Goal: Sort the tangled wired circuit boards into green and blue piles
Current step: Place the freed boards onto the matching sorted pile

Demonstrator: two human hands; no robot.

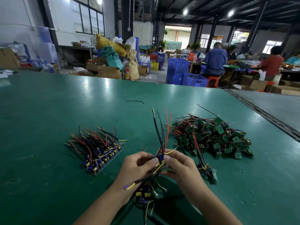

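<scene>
Both hands hold one tangled cluster of wired boards above the near middle of the green table. My left hand grips it from the left, my right hand pinches it from the right. Red, black and yellow wires stick up from it; more boards with wires dangle below between my wrists. A tidy row of blue boards lies to the left. A big heap of green boards lies to the right. One stray blue board sits just right of my right hand.
The green table stretches far ahead; a loose black wire lies on it. A metal seam runs along the right side. Beyond are blue crates, cardboard boxes and several seated people.
</scene>
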